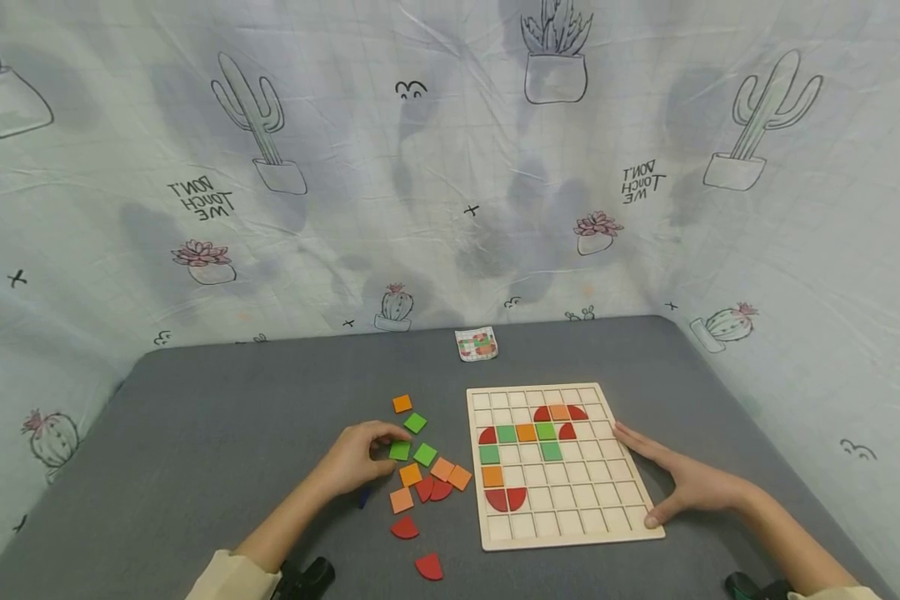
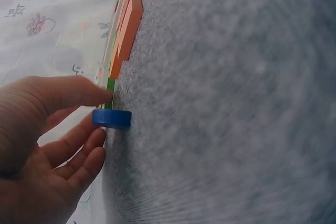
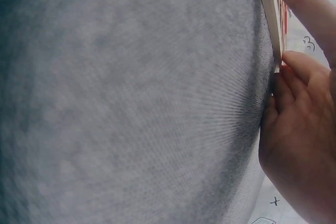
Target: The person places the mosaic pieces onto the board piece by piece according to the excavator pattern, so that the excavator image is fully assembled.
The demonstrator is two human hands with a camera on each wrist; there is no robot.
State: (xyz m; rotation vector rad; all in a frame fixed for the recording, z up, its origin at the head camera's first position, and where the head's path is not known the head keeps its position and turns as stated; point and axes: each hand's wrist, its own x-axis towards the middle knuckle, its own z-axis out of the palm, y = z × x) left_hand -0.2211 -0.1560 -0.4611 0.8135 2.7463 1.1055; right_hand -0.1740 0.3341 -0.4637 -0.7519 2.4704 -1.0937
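My left hand (image 1: 356, 456) reaches over the loose pieces, its thumb and index finger at opposite edges of a green square tile (image 1: 400, 451). In the left wrist view the thumb tip meets that tile's edge, and a blue piece (image 2: 112, 119) stands close in front of the fingers. My right hand (image 1: 693, 482) rests at the right side of a wooden grid board (image 1: 570, 527), fingers straight along the edge and thumb on the near corner. Red quarter-circles (image 1: 497, 500), green tiles (image 1: 551, 451) and orange tiles (image 1: 492, 476) lie in the board's cells.
Left of the board lie more green tiles (image 1: 424, 454), orange tiles (image 1: 401, 500) and red quarter-circles (image 1: 429, 567). A small picture card (image 1: 477, 343) with a coloured pattern lies at the back of the grey table (image 1: 255, 400). A printed cloth (image 1: 457, 167) hangs behind.
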